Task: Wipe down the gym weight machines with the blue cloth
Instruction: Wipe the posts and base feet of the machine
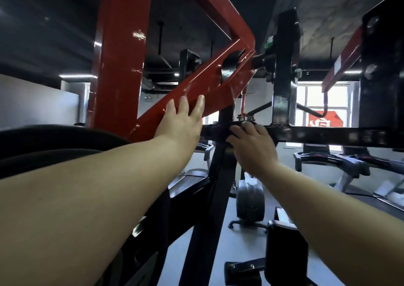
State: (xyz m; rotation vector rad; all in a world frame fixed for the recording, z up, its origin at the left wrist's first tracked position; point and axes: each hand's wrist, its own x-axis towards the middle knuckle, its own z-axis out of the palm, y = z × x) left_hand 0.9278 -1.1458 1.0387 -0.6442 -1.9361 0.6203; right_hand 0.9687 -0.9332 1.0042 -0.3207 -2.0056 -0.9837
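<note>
- Two bare forearms reach up and forward from the bottom corners of the frame, hands well apart from each other
- Left hand [182, 121]: fingers straight and together, palm flat against the underside edge of the red diagonal beam [196, 88]; it grips nothing
- Right hand [251, 141]: fingers curled over the black horizontal crossbar [328, 134], at the joint where the black slanted post [209, 198] meets it
- A dark wad [241, 125] shows under the right fingertips, pressed to the crossbar; probably the cloth, but colour reads near black in this light, cannot confirm blue
- Red upright column [122, 51] stands left of the diagonal beam; both are glossy, with scuff marks on the paint
- Black padded edge [54, 137] curves in at far left, beside the left forearm
- Black vertical post [284, 67] rises from the crossbar right of centre; a black plate with bolts [382, 67] sits at the right edge
- Below: a black pad [284, 248] low right, a grey weight plate stack [250, 200] standing on the floor behind the slanted post
- Farther back: treadmills [341, 163] at right
- Farthest: bright window [325, 106] with a red sign on the glass; dark ceiling with strip lights
</note>
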